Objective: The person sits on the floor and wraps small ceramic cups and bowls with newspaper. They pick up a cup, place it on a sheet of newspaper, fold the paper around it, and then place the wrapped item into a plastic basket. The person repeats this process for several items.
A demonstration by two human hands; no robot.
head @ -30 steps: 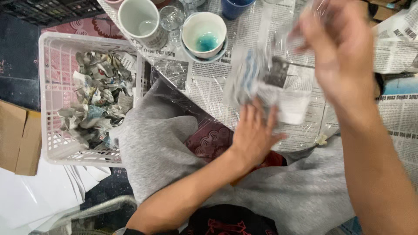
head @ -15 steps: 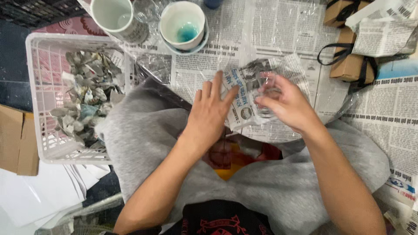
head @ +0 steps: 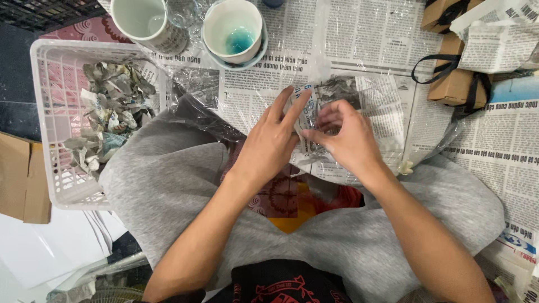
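A small piece of newspaper (head: 331, 92) lies on the plastic-covered newspaper sheet (head: 359, 45) in front of my crossed legs in grey trousers (head: 168, 185). My left hand (head: 272, 140) presses flat on the piece's left part, fingers stretched forward. My right hand (head: 345, 134) pinches its near edge between thumb and fingertips. The two hands touch each other over the paper. Much of the piece is hidden under my fingers.
A white plastic basket (head: 48, 112) with several crumpled newspaper wads stands at the left. Two white cups (head: 149, 22), one with blue liquid (head: 236, 33), stand at the back. Brown boxes with black straps (head: 455, 84) lie at the right. Cardboard and white sheets lie lower left.
My right hand has come down from high up with the paper piece and set it on the sheet. Both hands have closed in together on it.
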